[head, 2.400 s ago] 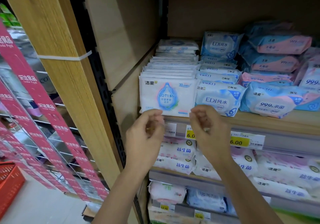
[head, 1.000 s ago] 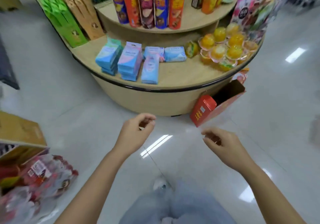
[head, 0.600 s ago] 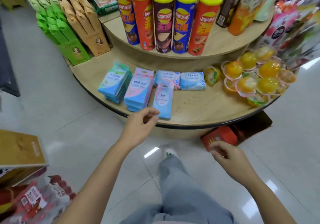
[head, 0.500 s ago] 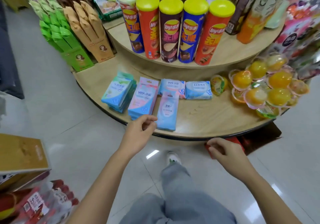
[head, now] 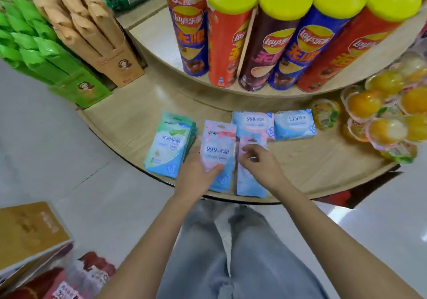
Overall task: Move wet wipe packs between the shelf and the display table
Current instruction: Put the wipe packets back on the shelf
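Observation:
Several wet wipe packs lie on the round wooden display table [head: 323,167]. My left hand [head: 196,174] grips the pink-and-blue 999 pack stack [head: 218,141] at its near left corner, thumb on top. My right hand [head: 261,164] hovers with loosely curled fingers over the single pink-and-blue pack [head: 249,183] beside it, fingertips at its far end. A green-and-blue pack stack [head: 168,146] lies to the left. Behind are another 999 pack [head: 253,123] and a blue EDI pack [head: 294,125].
Tall chip cans [head: 277,44] stand on the upper tier behind the packs. Orange jelly cups [head: 381,118] crowd the table's right side. Green boxes [head: 46,56] and brown boxes [head: 104,44] fill its left. Cartons [head: 27,234] sit on the floor at lower left.
I turned from the shelf and walked up to the display table. Both hands, empty before, reached forward over the packs; the left hand now grips the 999 stack.

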The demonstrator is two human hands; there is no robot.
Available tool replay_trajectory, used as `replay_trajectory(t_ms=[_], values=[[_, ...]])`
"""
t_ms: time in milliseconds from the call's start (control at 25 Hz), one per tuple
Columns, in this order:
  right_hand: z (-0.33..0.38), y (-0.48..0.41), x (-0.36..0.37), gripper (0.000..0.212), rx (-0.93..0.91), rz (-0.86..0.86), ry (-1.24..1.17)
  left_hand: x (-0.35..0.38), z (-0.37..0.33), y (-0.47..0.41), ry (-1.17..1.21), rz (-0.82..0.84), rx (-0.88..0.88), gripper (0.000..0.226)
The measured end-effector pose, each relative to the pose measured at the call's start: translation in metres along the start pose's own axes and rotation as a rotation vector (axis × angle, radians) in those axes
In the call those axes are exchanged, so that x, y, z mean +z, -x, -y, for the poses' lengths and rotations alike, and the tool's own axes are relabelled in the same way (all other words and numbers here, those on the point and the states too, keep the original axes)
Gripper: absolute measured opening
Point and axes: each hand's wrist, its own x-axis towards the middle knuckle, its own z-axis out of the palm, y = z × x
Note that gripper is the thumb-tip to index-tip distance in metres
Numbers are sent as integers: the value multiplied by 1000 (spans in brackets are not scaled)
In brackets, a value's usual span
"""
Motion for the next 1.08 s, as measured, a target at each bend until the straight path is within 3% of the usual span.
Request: replay_trajectory(t_ms=[120,360,480,560,640,760,840,1080], values=[[-9,-2,23,26,114,-81,-92,-2,5,-13,-71,37,-47,51],[-16,3,43,21,246,-86,-237,-22,-4,-12,-251,41,-61,45],[-13,-2,42,19,245,-77,-265,-37,-3,-5,-313,-11,-17,43],[-8,-5,42,30,223,-91,-274,-54,-4,2,-308,-52,35,39],[0,-7,47,39,214,-92,-243,-74,0,4,-156,-90,7,35],[6,-8,63,52,196,-80,-200,-95,15,-1,333,-91,-126,33],[5,-8,70,62,206,-125,-169,-100,22,-4,523,-100,-175,28],[-10,-5,71,35,212,-144,-101,-92,30,-2,611,-68,-197,19]])
